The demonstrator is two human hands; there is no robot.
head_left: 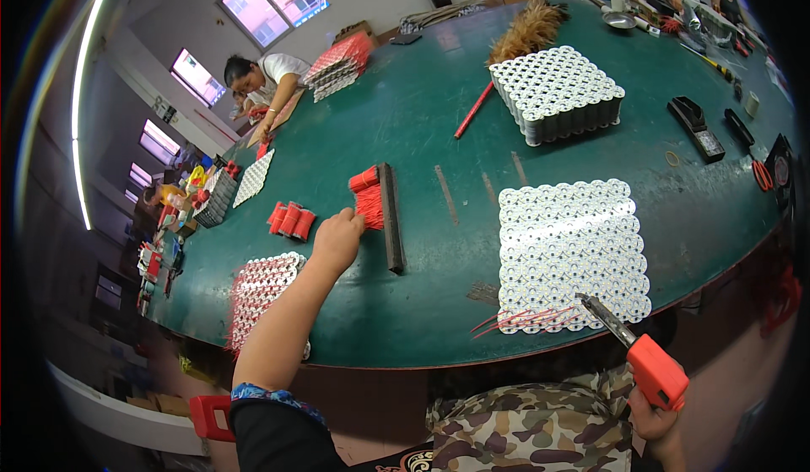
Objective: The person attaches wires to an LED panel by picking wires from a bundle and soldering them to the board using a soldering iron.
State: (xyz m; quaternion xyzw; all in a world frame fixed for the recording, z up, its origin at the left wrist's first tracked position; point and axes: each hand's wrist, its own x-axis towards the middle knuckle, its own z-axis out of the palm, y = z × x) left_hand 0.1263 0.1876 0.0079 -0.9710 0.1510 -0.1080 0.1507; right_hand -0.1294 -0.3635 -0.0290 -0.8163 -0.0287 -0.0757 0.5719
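My right hand [651, 417] grips the red handle of a soldering gun [657, 372]. Its dark metal tip reaches over the near edge of a white panel of round circuit boards [572, 248]. Several thin red wires [523, 319] lie across that panel's near left part and stick out past its edge. My left hand [337, 240] is stretched out to the left, fingers pinched together at a pile of short red wires [369, 209]. How many it holds is hidden. A dark bar [390, 219] lies right beside the pile.
Red wire bundles [292, 220] and a wired panel [268, 291] lie left. Stacked white panels [557, 92], a feather duster [529, 32] and a red stick [474, 111] are farther back. A black tool [695, 128] lies right. Another person [274, 80] works at the far left.
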